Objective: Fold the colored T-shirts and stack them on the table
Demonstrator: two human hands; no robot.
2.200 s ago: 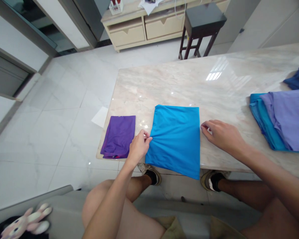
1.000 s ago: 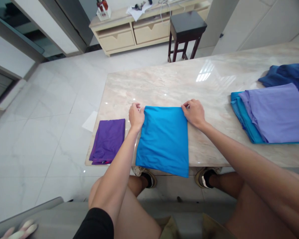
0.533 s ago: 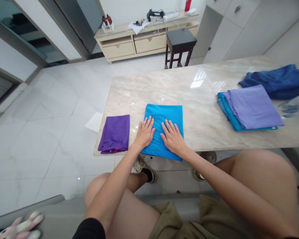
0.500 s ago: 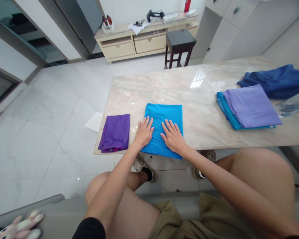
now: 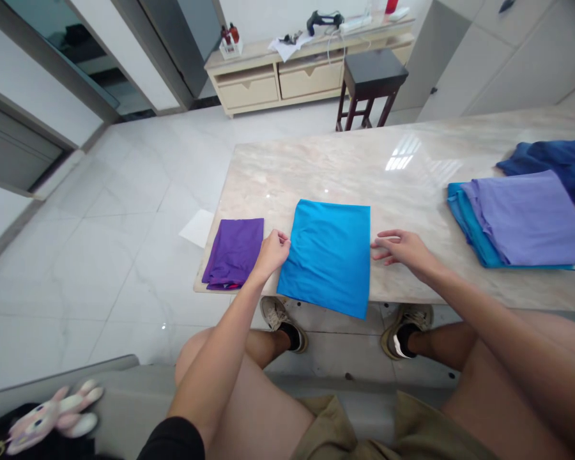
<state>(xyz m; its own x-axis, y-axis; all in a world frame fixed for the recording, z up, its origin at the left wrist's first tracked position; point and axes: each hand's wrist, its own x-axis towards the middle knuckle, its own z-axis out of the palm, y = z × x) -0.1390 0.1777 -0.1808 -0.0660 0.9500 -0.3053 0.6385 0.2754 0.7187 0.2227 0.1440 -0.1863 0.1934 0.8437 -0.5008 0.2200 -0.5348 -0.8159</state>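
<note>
A bright blue folded cloth lies on the marble-topped table, its lower edge hanging over the near side. At its left edge is my left hand, fingers curled together; whether they pinch the fabric I cannot make out. My right hand hovers just off the right edge, fingers apart and holding nothing, their tips close to the cloth. A smaller folded purple cloth lies to the left, beside my left hand.
On the table's right side, a folded lilac cloth tops blue ones, with a dark blue garment behind. Past the table stand a dark stool and a low cabinet. A plush toy lies on the grey seat.
Both hands have come off the top of the blue cloth and moved outward to its sides. The left fingers have curled. The view has shifted left.
</note>
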